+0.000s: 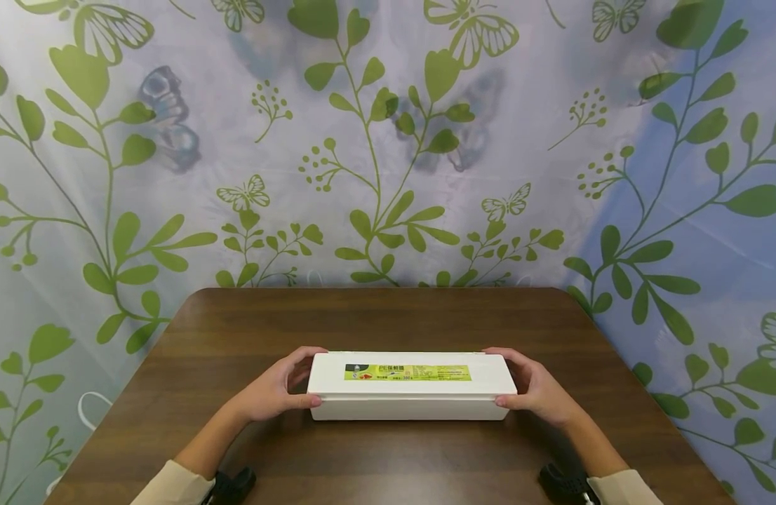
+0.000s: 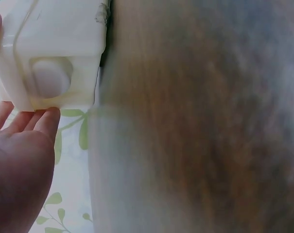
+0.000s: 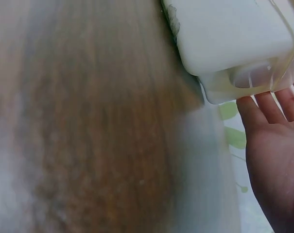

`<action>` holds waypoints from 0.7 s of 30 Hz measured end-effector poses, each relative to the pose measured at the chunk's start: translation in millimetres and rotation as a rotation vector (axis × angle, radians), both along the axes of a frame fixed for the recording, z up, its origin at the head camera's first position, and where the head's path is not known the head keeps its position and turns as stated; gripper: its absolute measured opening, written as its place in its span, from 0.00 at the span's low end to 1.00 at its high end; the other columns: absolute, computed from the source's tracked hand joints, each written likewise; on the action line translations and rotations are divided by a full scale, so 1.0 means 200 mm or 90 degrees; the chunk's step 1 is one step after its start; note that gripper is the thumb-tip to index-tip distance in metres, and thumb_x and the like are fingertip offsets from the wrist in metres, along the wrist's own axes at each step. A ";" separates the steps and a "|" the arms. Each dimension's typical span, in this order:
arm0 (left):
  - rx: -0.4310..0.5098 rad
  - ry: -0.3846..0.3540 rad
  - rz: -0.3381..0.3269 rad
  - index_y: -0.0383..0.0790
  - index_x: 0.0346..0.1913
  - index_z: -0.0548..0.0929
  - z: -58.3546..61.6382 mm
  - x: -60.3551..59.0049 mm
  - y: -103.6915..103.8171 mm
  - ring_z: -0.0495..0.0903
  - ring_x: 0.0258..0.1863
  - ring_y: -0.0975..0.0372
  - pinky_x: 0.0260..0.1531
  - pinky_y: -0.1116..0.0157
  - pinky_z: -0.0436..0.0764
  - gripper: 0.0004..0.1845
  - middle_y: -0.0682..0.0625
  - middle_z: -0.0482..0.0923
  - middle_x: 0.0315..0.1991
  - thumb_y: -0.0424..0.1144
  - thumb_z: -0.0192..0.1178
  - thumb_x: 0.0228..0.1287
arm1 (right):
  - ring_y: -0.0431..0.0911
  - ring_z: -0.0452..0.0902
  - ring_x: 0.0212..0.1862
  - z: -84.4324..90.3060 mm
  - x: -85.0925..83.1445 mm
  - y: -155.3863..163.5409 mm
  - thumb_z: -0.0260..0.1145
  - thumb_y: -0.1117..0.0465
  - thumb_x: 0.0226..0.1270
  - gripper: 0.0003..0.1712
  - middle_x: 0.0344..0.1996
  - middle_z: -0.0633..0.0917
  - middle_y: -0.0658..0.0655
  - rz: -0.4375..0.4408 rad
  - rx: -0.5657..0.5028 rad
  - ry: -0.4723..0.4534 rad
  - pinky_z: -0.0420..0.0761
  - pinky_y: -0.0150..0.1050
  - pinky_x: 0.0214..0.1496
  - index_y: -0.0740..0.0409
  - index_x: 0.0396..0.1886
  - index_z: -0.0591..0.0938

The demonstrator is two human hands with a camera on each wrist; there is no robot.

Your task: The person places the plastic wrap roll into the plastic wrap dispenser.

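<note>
A long white box [image 1: 412,386] lies lengthwise across the near half of a dark brown wooden surface [image 1: 375,319], its long side facing the person. A yellow and green label [image 1: 407,372] runs along the top of its lid. The left hand [image 1: 276,388] holds the box's left end: the thumb lies on the near edge and the fingers curl over the far top corner, so this grip is closed round the end of the box. The right hand [image 1: 538,389] mirrors it at the right end, thumb on the near edge and fingers wrapped over the far corner, gripping the box as well. Both forearms end in pale beige sleeves [image 1: 173,484] at the bottom of the head view, each with a dark strap at the wrist.

In the left wrist view the end of the box [image 2: 52,53] shows a round recess, and the fingertips [image 2: 48,119] touch its edge; the surface [image 2: 195,121] beside it is blurred. In the right wrist view the other end of the box [image 3: 234,36] sits at the top, with the fingertips [image 3: 249,109] against its translucent edge.

The surface has rounded far corners and a visible wood grain. Behind and to both sides of it hangs a pale curtain [image 1: 388,140] printed with green leafy stems and butterflies, filling the whole background. A white loop [image 1: 91,410] shows low against the curtain to the left of the surface.
</note>
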State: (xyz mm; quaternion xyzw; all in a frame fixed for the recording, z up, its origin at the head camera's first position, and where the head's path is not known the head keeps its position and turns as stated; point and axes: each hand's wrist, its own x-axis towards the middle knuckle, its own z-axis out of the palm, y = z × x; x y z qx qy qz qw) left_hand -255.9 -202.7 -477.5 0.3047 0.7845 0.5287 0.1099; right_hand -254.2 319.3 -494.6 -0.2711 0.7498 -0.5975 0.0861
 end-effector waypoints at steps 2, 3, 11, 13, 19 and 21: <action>0.001 -0.002 0.006 0.45 0.72 0.66 0.00 0.01 0.00 0.67 0.72 0.52 0.72 0.47 0.63 0.41 0.45 0.68 0.70 0.39 0.76 0.58 | 0.43 0.79 0.56 0.00 0.00 0.00 0.72 0.73 0.58 0.45 0.64 0.77 0.55 0.004 -0.004 0.002 0.86 0.41 0.51 0.64 0.75 0.65; 0.000 -0.004 0.011 0.45 0.72 0.66 0.01 0.01 0.00 0.67 0.72 0.52 0.72 0.48 0.63 0.41 0.45 0.68 0.70 0.40 0.77 0.58 | 0.44 0.79 0.56 0.01 0.00 0.00 0.72 0.73 0.58 0.45 0.64 0.77 0.55 0.004 -0.005 0.000 0.86 0.41 0.50 0.64 0.75 0.65; 0.000 -0.007 0.014 0.46 0.72 0.67 0.02 0.00 0.00 0.68 0.70 0.63 0.73 0.50 0.62 0.41 0.49 0.69 0.69 0.40 0.76 0.58 | 0.44 0.79 0.56 0.00 -0.01 -0.01 0.73 0.74 0.57 0.45 0.65 0.77 0.54 0.004 -0.016 0.000 0.85 0.40 0.52 0.66 0.75 0.65; -0.003 -0.007 0.016 0.46 0.72 0.67 0.02 0.00 0.00 0.68 0.71 0.60 0.73 0.50 0.62 0.41 0.48 0.69 0.70 0.40 0.76 0.58 | 0.43 0.79 0.56 -0.01 -0.02 -0.01 0.72 0.74 0.58 0.45 0.65 0.77 0.54 0.006 -0.015 0.006 0.85 0.40 0.52 0.67 0.75 0.64; 0.000 -0.011 0.020 0.45 0.72 0.67 0.01 -0.01 -0.01 0.67 0.72 0.50 0.72 0.51 0.64 0.40 0.45 0.69 0.70 0.39 0.76 0.59 | 0.42 0.79 0.56 -0.02 -0.05 -0.02 0.72 0.73 0.59 0.45 0.64 0.77 0.53 0.004 -0.011 0.007 0.85 0.40 0.51 0.67 0.75 0.64; 0.003 -0.011 0.016 0.45 0.72 0.67 0.02 -0.01 -0.01 0.67 0.72 0.49 0.72 0.52 0.64 0.40 0.44 0.69 0.70 0.39 0.76 0.59 | 0.43 0.79 0.56 -0.02 -0.05 -0.02 0.72 0.73 0.58 0.44 0.64 0.78 0.53 0.007 -0.014 0.007 0.85 0.40 0.51 0.66 0.74 0.65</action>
